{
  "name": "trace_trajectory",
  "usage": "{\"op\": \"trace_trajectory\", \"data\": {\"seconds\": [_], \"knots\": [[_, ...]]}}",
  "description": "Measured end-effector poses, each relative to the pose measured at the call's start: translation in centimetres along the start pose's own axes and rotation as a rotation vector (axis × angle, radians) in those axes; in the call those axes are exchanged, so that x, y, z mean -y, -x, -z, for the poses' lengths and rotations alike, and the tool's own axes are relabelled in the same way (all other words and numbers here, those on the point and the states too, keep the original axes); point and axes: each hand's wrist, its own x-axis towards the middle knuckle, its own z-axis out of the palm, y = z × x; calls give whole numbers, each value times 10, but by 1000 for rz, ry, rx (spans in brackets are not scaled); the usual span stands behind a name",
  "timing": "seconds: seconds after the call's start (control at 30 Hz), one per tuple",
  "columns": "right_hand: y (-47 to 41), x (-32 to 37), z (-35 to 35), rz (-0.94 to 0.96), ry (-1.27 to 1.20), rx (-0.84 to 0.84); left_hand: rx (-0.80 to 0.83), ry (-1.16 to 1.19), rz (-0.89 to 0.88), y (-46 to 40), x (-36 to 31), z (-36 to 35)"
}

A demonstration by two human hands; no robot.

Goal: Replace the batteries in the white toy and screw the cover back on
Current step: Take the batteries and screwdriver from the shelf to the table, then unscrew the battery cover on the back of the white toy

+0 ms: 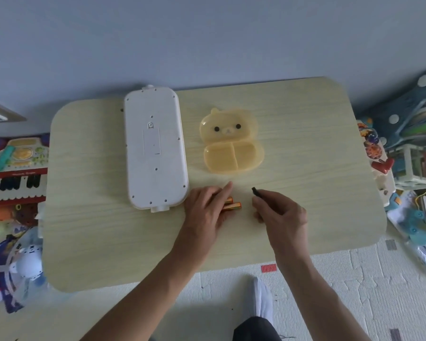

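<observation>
A pale wood-grain table with rounded corners (317, 183) fills the middle of the frame. On it, left of centre, lies a long white plastic toy (155, 153), back up; at centre, a translucent yellow bear-shaped tray (231, 141); below it, orange-gold batteries (233, 205).

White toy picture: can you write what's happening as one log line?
white toy: face-down, cover on | left hand: on batteries | right hand: holding dark tool

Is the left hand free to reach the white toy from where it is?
Probably yes. The left hand rests on the batteries just beside the white toy, with only bare table between them.
</observation>
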Motion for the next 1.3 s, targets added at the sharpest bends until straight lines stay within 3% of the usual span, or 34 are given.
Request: {"op": "trace_trajectory", "data": {"seconds": [0.43,0.87,1.07,1.2,1.3], "knots": [[-22,20,-16,245,-21,153,4,194,20,-1,7,6],[-39,36,-23,501,-164,121,-24,317,-118,11,8,12],[-33,69,-51,561,-125,171,-304,281,-247,-7,23,93],[-24,105,-92,513,-121,297,-423,485,-98,-47,64,162],[-25,119,-130,469,-89,424,-380,634,-9,-80,89,187]]}}
